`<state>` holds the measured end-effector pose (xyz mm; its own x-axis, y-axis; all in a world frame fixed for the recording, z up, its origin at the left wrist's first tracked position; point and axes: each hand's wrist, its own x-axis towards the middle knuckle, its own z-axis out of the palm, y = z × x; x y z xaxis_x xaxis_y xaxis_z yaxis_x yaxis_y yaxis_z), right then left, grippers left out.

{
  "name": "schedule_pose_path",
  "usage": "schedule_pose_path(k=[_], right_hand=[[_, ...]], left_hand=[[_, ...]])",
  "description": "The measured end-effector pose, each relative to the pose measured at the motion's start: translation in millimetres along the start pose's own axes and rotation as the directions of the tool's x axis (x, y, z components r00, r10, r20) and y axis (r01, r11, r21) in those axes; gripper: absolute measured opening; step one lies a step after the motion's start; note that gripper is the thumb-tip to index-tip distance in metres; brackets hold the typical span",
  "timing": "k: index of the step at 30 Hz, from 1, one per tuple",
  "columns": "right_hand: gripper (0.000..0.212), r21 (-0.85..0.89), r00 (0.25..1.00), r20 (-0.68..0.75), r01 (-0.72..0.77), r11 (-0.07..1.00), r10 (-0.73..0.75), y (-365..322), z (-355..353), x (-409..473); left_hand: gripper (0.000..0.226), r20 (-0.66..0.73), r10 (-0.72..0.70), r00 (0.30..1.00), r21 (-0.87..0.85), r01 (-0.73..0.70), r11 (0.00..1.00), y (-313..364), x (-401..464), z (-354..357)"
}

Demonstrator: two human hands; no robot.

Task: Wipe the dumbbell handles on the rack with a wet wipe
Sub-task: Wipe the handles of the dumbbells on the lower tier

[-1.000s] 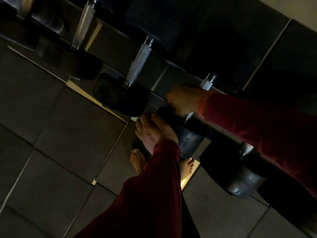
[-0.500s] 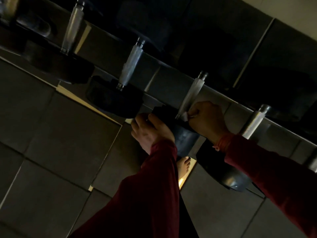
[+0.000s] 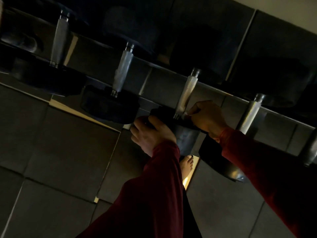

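Left hand [image 3: 151, 134]: curled over near weight head [image 3: 171, 117] of third dumbbell. Right hand [image 3: 208, 116]: pinching wet wipe [image 3: 185, 115] against lower end of knurled handle [image 3: 186, 92], beside same head. Rack [image 3: 214, 91] behind handle.

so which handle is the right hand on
The third handle from the left: the right hand pinches a wipe at its lower end; the others stand untouched.

One head-worn view looks forward and down, tilted (the scene slants). It sits close above the dumbbell rack [image 3: 164, 78] and floor [image 3: 56, 152].
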<state>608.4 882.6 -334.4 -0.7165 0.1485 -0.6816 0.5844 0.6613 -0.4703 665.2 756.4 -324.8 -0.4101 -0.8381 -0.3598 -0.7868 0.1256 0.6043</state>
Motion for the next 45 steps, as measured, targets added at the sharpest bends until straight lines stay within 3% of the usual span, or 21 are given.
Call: schedule_pose_path(k=[6,10,14,19,23,27,29,31,35,38,42,45], right_hand=[[0.015,0.055,0.999,-0.03,-0.042,0.998,0.043,-1,11,9],[0.009,-0.04,0.999,0.001,-0.046,0.998,0.046,-4,11,12],[0.028,-0.015,0.997,-0.072,0.017,1.0,-0.018,3,8,1],[0.011,0.129,0.972,-0.188,0.164,0.978,-0.138,9,11,-21],[0.009,0.071,0.891,-0.32,0.363,0.929,-0.323,5,24,-29],[0.006,0.041,0.772,-0.528,0.44,0.897,-0.354,2,26,-18],[0.006,0.083,0.714,-0.637,0.436,0.896,-0.289,-7,20,-8],[0.008,0.257,0.698,-0.708,0.391,0.884,-0.103,-20,12,7],[0.02,0.63,0.745,-0.624,0.299,0.716,0.238,-40,11,22],[0.017,0.842,0.788,-0.446,0.21,0.497,0.424,-43,13,23],[0.011,0.962,0.856,-0.127,-0.017,0.273,0.501,-46,-2,25],[0.008,0.956,0.876,-0.088,-0.059,0.287,0.475,-41,-4,27]], left_hand=[[0.043,0.039,-0.004,0.999,0.026,0.003,1.0,2,0,-2],[0.046,0.057,-0.013,0.998,0.049,0.011,0.999,2,1,-2],[0.049,0.046,0.012,0.999,0.058,-0.014,0.998,4,0,-4],[0.035,0.068,-0.027,0.997,0.07,0.022,0.997,4,-1,-4],[0.035,0.061,-0.013,0.998,0.088,0.008,0.996,4,-1,-3],[0.035,0.056,-0.013,0.998,0.091,0.008,0.996,4,-1,-3],[0.034,0.045,0.007,0.999,0.1,-0.012,0.995,4,-1,-4],[0.033,0.041,0.005,0.999,0.11,-0.01,0.994,4,-1,-4],[0.033,0.036,0.014,0.999,0.121,-0.018,0.992,5,-1,-3],[0.032,0.03,0.021,0.999,0.1,-0.024,0.995,6,-3,-3],[0.034,0.009,0.013,1.0,0.083,-0.014,0.996,6,-3,-3],[0.033,0.011,0.01,1.0,0.084,-0.011,0.996,6,-3,-3]])
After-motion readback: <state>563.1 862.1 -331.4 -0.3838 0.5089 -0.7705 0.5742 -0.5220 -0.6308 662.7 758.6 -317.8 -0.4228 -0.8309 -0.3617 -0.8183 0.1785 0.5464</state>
